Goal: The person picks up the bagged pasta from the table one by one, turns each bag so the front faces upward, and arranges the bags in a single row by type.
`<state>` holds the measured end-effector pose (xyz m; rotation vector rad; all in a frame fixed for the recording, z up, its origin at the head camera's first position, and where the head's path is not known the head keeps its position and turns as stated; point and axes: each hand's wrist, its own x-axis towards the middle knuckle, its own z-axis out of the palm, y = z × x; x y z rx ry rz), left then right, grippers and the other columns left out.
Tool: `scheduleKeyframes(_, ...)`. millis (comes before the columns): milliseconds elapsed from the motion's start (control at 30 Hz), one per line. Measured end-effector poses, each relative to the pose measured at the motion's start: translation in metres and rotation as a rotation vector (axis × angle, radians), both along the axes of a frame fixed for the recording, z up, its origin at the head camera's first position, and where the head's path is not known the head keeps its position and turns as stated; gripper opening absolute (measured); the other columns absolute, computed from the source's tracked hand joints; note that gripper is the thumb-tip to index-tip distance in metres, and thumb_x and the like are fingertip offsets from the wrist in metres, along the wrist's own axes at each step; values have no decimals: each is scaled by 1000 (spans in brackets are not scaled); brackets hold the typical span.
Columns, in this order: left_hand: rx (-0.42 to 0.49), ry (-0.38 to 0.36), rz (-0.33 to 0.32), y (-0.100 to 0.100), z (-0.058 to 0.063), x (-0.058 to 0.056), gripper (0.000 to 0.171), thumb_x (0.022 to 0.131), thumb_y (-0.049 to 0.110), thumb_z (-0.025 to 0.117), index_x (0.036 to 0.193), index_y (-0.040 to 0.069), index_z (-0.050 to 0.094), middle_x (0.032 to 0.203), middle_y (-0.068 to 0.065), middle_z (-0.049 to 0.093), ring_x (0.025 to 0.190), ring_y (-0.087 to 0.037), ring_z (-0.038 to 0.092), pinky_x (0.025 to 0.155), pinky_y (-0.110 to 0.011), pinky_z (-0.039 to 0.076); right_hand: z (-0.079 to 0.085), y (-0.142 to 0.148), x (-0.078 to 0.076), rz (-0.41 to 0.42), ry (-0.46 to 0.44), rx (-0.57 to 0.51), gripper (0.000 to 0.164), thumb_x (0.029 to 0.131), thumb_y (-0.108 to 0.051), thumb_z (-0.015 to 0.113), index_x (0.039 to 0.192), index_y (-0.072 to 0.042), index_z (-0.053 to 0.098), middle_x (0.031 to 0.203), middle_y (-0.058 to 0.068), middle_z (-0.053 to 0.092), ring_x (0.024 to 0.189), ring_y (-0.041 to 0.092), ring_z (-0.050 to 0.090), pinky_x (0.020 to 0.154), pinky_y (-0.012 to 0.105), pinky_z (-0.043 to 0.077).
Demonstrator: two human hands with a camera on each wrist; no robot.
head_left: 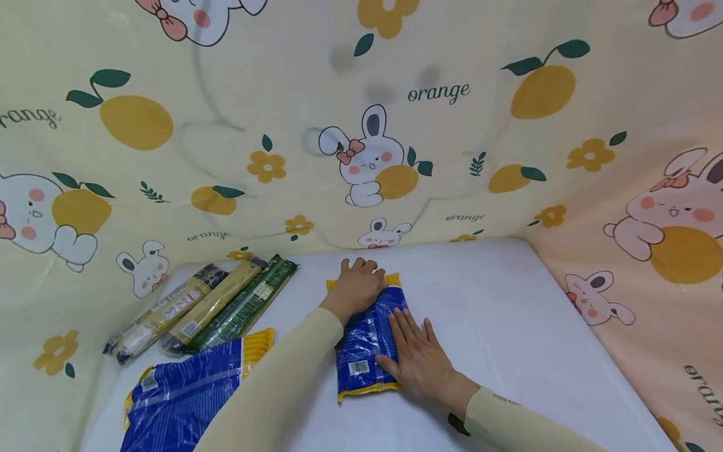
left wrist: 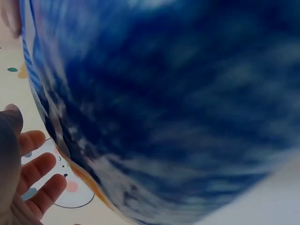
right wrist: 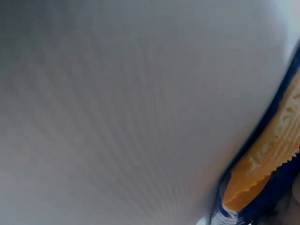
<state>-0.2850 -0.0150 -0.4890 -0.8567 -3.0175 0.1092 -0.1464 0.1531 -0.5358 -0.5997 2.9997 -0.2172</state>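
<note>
A blue plastic bag (head_left: 367,336) with yellow ends lies on the white table, its barcode toward the near end. My left hand (head_left: 357,290) is over the bag's far end, fingers loosely bent; in the left wrist view the fingers (left wrist: 44,187) reach past the bag's edge without pinching it. The right hand (head_left: 420,358) rests on the bag's right side with straight, spread fingers. In the right wrist view the bag's yellow crimped end (right wrist: 262,168) shows at the right, with only a sliver of the hand.
Another blue bag (head_left: 186,389) with yellow ends lies at the near left, partly behind my left forearm. Behind it are long slim packs: a green one (head_left: 248,307) and two yellowish ones (head_left: 217,295). A printed curtain (head_left: 316,75) hangs around the white table (head_left: 480,301).
</note>
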Motion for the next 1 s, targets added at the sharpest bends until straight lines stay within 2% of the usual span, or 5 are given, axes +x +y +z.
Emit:
scheduleKeyframes(200,-62,-22,-25,12,-8,-15,46,113,49,40,154,32,54,157,1,53,148,-26,44,122,-64,29,-2,1,5,0,-42,-6,94,105,-71,37,166,-1,24,175,19,20,162,38,19,127,67,14)
scheduleKeyframes(333,-100,-15,-92,15,-14,-22,46,114,49,38,153,32,54,155,1,54,148,-27,44,122,-62,31,-2,0,6,-3,-54,21,94,105,-72,33,167,-3,22,176,16,18,163,35,18,128,65,13)
scheduleKeyframes(433,-117,-2,-127,17,-18,-24,46,114,49,38,152,29,56,152,1,56,147,-26,44,123,-60,32,-3,-1,6,4,-49,27,94,105,-73,31,168,-3,22,176,16,18,163,34,18,129,64,13)
scheduleKeyframes(667,-141,-6,-125,21,-17,-25,48,114,50,37,155,30,53,153,1,55,149,-27,41,126,-61,26,-4,1,4,5,-34,23,94,105,-73,31,168,-4,22,176,15,18,163,34,17,129,64,13)
scheduleKeyframes(1000,-130,-3,-128,28,-16,-28,41,114,46,37,142,30,61,148,-3,55,147,-30,40,124,-62,26,-2,4,3,1,-33,-20,92,106,-70,37,166,-1,25,175,18,21,162,36,20,127,66,15)
